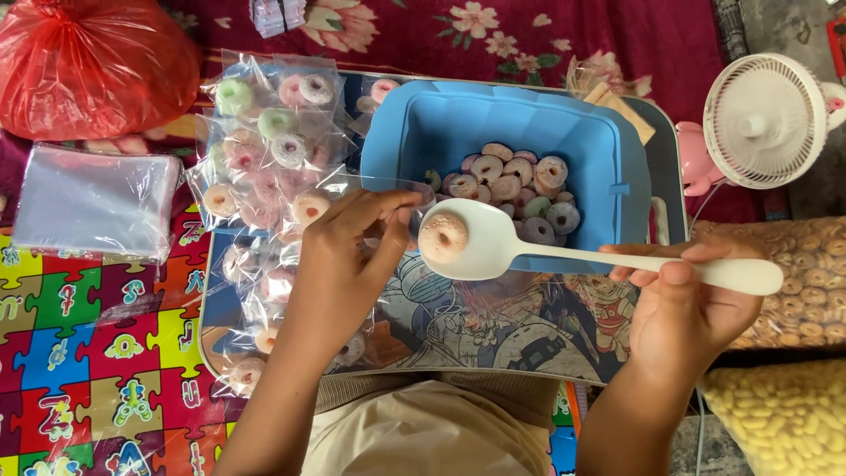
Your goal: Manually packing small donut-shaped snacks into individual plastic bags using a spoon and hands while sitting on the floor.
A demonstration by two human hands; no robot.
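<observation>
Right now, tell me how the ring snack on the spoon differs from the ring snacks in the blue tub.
The ring snack on the spoon lies alone in the white spoon's bowl, outside the tub; the ring snacks in the blue tub are heaped together against one another. The spoon's one is pale pinkish-tan; the tub's mix pink, green and bluish. All are small sugared rings with a centre hole.

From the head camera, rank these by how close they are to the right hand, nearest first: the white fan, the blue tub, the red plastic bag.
Measured from the right hand:
1. Blue tub, just up and to its left, on the tray.
2. White fan, above the hand at the right edge, farther off than the tub.
3. Red plastic bag, far across in the top left corner.
</observation>
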